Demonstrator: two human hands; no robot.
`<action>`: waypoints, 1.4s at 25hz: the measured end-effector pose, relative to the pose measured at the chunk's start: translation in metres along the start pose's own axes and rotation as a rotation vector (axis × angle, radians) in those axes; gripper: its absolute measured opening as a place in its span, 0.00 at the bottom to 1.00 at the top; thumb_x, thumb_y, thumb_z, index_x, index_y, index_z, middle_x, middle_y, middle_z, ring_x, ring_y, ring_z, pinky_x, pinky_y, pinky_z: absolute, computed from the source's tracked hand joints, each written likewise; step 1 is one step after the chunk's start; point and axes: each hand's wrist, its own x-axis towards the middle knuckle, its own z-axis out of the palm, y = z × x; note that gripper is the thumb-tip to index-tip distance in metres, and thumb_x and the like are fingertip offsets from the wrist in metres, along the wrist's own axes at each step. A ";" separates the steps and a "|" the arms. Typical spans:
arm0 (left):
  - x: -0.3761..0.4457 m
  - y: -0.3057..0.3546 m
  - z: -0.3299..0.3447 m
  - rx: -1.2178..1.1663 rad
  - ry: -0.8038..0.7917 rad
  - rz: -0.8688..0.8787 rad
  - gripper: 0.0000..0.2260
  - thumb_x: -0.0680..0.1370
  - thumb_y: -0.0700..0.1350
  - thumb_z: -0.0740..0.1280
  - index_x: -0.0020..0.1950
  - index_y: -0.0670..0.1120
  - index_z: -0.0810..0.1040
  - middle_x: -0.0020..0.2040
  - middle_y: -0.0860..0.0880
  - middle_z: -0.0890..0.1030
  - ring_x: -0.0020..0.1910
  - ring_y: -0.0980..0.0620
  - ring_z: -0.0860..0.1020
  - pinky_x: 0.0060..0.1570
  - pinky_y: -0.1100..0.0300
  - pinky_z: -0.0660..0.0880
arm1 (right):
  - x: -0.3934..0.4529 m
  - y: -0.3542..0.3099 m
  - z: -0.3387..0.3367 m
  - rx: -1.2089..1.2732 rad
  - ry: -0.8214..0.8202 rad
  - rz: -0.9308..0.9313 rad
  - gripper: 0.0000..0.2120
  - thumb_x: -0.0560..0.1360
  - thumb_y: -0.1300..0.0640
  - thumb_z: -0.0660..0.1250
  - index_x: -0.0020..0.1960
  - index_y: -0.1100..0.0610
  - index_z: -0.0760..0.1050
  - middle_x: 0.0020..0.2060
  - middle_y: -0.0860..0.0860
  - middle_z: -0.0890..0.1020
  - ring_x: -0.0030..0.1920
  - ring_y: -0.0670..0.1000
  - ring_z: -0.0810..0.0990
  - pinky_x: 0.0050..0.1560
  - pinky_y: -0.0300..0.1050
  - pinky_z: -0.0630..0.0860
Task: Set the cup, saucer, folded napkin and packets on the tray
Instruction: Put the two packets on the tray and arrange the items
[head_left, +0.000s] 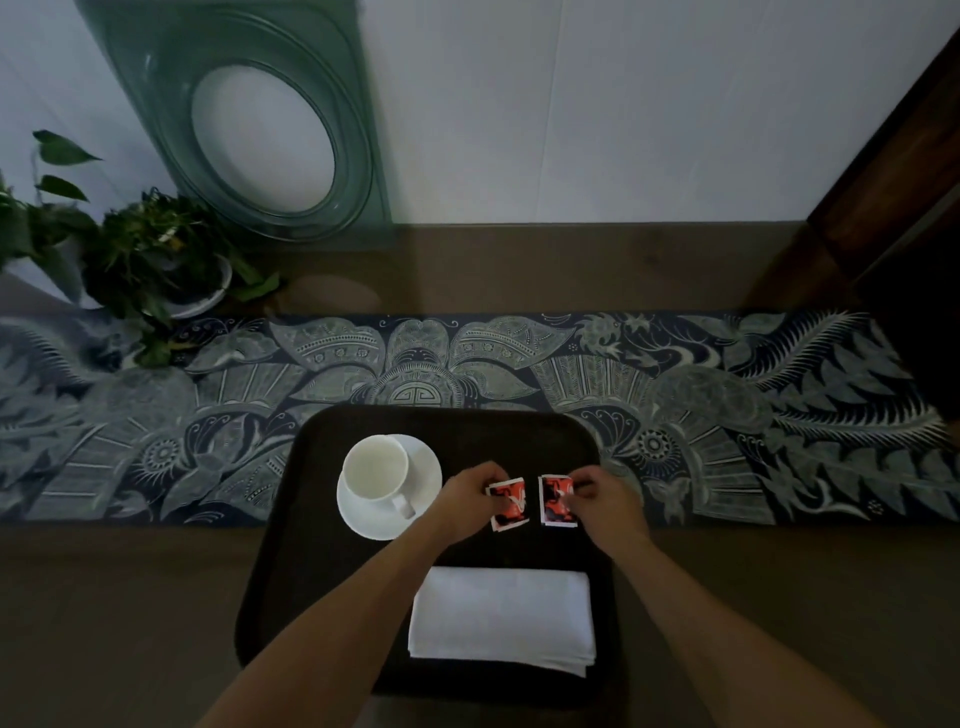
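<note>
The fingers of the left hand (470, 496) are curled over the top left corner of the left packet (509, 505), pinching it at its far edge, so most of the red and white packet shows below and to the right of the fingertips. The fingers of the right hand (602, 493) are curled in the same way on the top right corner of the right packet (557, 501), which lies to the left of and below those fingertips. The two packets sit side by side, close together but with a narrow dark gap between them, both on the floor of the dark tray (311, 545); whether they lie fully flat or are slightly lifted at the pinched corners cannot be told. Just left of the left hand stands the white cup (375, 467), upright on its white saucer (415, 499) with its handle pointing toward the near right, the wrist passing over the saucer's near right edge. Nearer the person, between the two forearms, the folded white napkin (501, 616) lies flat on the tray. The tray rests on a brown counter (130, 623), its far end overlapping a patterned blue and grey cloth runner (727, 405). At the far left stands a potted plant (156, 254), and a green glass piece (260, 119) leans against the wall.
</note>
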 end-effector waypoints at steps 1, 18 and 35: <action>0.004 0.000 -0.001 -0.002 -0.002 0.003 0.07 0.77 0.42 0.68 0.52 0.52 0.76 0.50 0.51 0.82 0.49 0.54 0.80 0.51 0.58 0.77 | 0.006 -0.004 0.002 -0.008 -0.003 -0.005 0.11 0.74 0.59 0.71 0.56 0.52 0.76 0.45 0.47 0.81 0.45 0.44 0.79 0.42 0.36 0.72; 0.072 0.009 -0.004 0.192 0.041 0.022 0.11 0.72 0.40 0.73 0.51 0.51 0.79 0.47 0.52 0.80 0.44 0.57 0.78 0.44 0.64 0.74 | 0.055 -0.011 0.029 -0.107 0.018 0.000 0.15 0.74 0.56 0.71 0.60 0.53 0.78 0.44 0.48 0.84 0.39 0.43 0.77 0.38 0.33 0.69; 0.073 0.017 0.027 0.295 0.280 -0.061 0.09 0.76 0.46 0.69 0.55 0.48 0.77 0.56 0.47 0.73 0.47 0.49 0.77 0.48 0.54 0.76 | 0.046 -0.008 0.023 -0.169 -0.002 -0.036 0.15 0.75 0.61 0.68 0.61 0.53 0.78 0.46 0.49 0.83 0.42 0.45 0.77 0.45 0.38 0.71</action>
